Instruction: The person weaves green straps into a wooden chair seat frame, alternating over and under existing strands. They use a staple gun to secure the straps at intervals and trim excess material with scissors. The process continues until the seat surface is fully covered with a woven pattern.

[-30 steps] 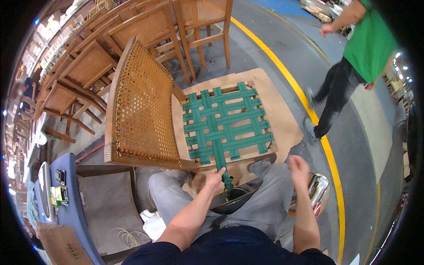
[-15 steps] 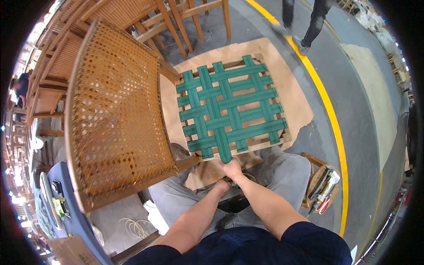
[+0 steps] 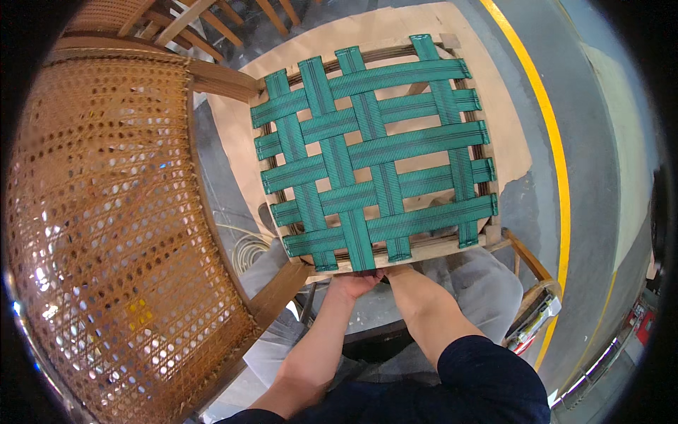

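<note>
At six o'clock on the chair seat [image 3: 434, 247], the left hand [image 3: 357, 284] and right hand [image 3: 395, 271] meet below a green strap [image 3: 359, 244], probably holding it taut (fingers hidden, grip impossible to tell), with the cane backrest [image 3: 127, 212] at nine.

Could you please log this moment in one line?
Left hand: at near edge of seat frame | right hand: beside left, partly hidden | green webbing: interlaced across frame

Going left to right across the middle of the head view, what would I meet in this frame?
Cane chair back → green woven straps → yellow floor line → pale strip of floor.
</note>
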Demonstrator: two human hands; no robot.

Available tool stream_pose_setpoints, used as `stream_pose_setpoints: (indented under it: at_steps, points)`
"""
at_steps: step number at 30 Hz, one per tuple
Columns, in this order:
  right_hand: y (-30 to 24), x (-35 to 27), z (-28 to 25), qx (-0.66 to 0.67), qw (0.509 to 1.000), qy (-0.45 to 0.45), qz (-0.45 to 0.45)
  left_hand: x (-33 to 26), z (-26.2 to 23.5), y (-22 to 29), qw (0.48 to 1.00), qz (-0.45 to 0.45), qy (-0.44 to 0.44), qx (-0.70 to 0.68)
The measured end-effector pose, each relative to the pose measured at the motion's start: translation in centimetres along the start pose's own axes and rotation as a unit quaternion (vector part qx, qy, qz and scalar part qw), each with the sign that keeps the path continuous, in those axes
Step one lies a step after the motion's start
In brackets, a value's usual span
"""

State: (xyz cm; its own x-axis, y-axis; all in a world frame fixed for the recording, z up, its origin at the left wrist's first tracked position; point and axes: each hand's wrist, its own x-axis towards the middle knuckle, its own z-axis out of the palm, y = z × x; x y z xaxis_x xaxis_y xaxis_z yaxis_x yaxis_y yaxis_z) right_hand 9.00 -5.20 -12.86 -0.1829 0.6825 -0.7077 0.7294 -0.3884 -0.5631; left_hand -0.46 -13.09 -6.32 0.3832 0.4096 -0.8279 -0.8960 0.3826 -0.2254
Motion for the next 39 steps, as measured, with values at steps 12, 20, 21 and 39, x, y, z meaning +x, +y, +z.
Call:
stream_pose_setpoints:
  at_steps: [12, 20, 21, 39]
  points:
    - [1.0, 7.7, -1.1, -0.243, 0.968, -0.036, -0.040, 4.5, 3.5, -1.7, 0.980, 0.157, -0.037, -0.113]
    - [1.9, 0.7, -3.0, -0.302, 0.947, -0.097, -0.043, 4.3, 2.6, -1.1, 0.978, 0.160, 0.009, -0.131]
    - [1.4, -1.1, -3.7, -0.312, 0.942, -0.117, -0.050, 4.2, 2.3, -0.8, 0.976, 0.169, 0.011, -0.137]
    - [26.3, -38.0, -25.9, -0.037, 0.806, 0.448, 0.385, 6.2, 4.7, -1.2, 0.973, 0.182, 0.042, -0.134]
